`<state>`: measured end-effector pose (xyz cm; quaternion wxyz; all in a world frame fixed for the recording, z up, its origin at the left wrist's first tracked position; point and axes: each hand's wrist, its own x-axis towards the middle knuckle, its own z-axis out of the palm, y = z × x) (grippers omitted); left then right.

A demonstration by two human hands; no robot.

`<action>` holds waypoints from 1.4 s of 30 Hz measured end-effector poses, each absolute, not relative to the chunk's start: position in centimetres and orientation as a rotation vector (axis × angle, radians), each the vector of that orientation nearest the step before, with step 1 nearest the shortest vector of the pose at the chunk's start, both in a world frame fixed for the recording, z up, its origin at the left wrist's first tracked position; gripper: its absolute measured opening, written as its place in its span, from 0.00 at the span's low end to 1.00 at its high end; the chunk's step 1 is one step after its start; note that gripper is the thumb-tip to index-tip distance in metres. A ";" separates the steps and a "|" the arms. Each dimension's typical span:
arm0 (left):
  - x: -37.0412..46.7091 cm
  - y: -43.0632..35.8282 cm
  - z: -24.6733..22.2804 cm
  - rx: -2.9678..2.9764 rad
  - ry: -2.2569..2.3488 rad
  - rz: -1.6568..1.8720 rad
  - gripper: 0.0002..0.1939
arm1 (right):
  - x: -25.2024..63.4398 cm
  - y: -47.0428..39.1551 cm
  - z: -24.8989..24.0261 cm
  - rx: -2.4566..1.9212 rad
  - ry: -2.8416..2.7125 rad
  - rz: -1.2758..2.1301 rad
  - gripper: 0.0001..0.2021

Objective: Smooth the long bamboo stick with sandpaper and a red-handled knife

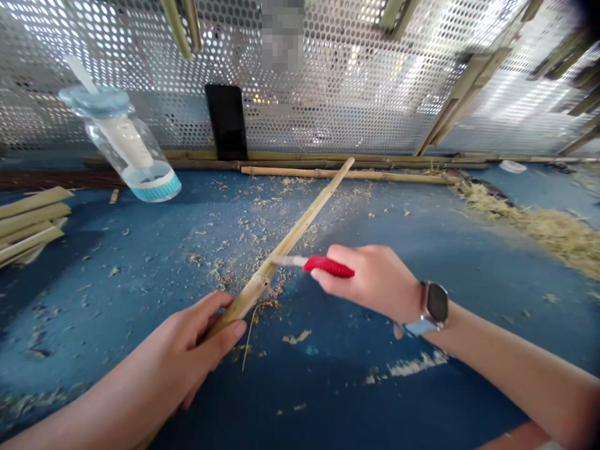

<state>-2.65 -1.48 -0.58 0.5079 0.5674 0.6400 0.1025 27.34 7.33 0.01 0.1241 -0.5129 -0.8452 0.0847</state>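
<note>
The left hand (197, 353) gripped the near part of a bamboo strip (300, 232), hiding some of it, while the rest slanted away across the blue table (365, 400). The right hand (368, 275) was closed round a red-handled knife (328, 266), covering part of it; the blade (288, 260) blurred where it met the strip. A stack of slats (32, 222) was cut off at far left, and little could be made out behind the mesh screen (328, 112).

No lettering, number or brand can be read. The phone (225, 122) and watch (437, 304) show dark faces; the bottle (162, 185) and red-handled knife (329, 266) bear nothing legible.
</note>
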 end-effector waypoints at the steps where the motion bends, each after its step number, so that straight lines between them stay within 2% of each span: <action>1: -2.7 -1.5 -0.6 1.365 1.550 0.238 0.33 | 27.2 7.0 0.0 -1.469 -2.481 0.260 0.27; 4: -2.7 -1.5 -0.5 1.343 1.550 0.232 0.35 | 28.7 8.8 -0.1 -1.577 -2.414 0.227 0.28; 9: -2.5 -1.3 -0.5 1.341 1.521 0.241 0.32 | 31.3 12.3 -0.3 -1.837 -2.223 -0.029 0.25; 15: -2.3 -1.3 0.0 1.318 1.529 0.181 0.32 | 28.7 8.6 -0.3 -1.530 -2.450 0.247 0.27; 19: -1.9 -1.4 0.7 1.377 1.564 0.215 0.27 | 30.7 11.6 -0.6 -1.702 -2.309 0.196 0.27; 22: -1.9 -1.5 0.7 1.367 1.563 0.253 0.27 | 31.4 12.7 -0.8 -1.801 -2.210 0.077 0.26; 28: -2.0 -1.2 0.1 1.352 1.559 0.220 0.27 | 30.1 10.4 -0.8 -1.616 -2.396 0.211 0.28; 33: -2.2 -1.3 0.2 1.371 1.578 0.192 0.27 | 31.6 12.2 -0.5 -1.888 -2.190 -0.028 0.27; 38: -2.3 -1.4 0.1 1.359 1.558 0.186 0.27 | 30.1 10.5 -0.2 -1.610 -2.429 0.218 0.28; 42: -2.2 -1.4 0.1 1.364 1.539 0.208 0.26 | 31.9 12.5 -0.3 -1.808 -2.261 0.066 0.27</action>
